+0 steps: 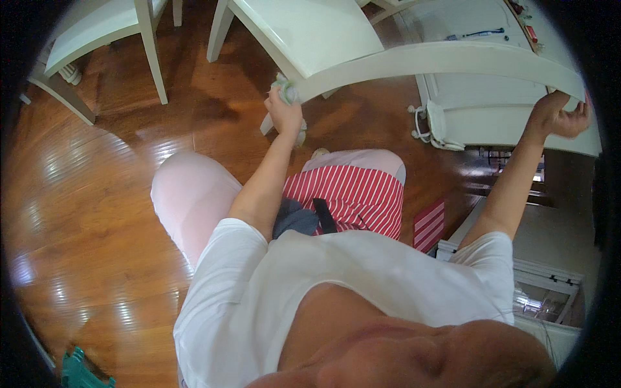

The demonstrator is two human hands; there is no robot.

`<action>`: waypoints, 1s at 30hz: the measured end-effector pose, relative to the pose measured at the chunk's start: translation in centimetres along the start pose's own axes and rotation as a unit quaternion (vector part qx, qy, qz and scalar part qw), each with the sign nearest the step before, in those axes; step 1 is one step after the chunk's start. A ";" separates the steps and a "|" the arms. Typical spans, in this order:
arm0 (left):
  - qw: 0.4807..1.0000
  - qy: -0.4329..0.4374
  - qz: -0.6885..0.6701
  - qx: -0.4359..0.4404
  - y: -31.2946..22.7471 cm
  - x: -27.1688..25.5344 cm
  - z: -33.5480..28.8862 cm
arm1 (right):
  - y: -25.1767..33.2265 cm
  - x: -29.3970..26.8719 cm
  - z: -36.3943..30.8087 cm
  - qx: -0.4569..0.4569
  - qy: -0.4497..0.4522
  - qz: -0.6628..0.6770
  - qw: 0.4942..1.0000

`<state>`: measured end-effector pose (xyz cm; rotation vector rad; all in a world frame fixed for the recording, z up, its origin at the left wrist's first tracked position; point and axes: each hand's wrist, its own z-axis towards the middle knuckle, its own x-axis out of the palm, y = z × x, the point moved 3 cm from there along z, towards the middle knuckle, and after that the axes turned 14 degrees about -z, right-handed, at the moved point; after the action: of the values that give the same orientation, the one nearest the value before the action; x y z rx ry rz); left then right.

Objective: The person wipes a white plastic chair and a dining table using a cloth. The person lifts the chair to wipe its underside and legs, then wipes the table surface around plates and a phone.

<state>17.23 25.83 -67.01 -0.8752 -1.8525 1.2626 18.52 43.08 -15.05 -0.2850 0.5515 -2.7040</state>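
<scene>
A white wooden chair (446,59) with a curved back rail stands in front of me, its pale seat (317,32) beyond the rail. My left hand (283,116) is closed round a crumpled white and green cloth (284,89), pressed against the left end of the rail. Part of the cloth hangs below the hand. At the rail's far right end, my right hand (557,118) grips the chair with bent fingers; some of its fingertips are hidden behind the wood.
Another white chair (97,39) stands at the upper left. A white surface (446,22) at the upper right bears a blue toothbrush-like item (479,33). Glossy brown wooden floor (97,220) spreads to the left, with a green plastic object (83,370) at the lower left.
</scene>
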 end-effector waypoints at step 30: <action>0.997 0.063 -0.029 0.024 -0.2 -0.1 -1.1 | 10.3 -2.0 -11.3 -0.383 0.614 -0.060 0.687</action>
<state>18.18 26.14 -66.56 -0.8511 -1.7299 1.1840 20.58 38.84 -29.75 1.4607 2.0257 -2.1926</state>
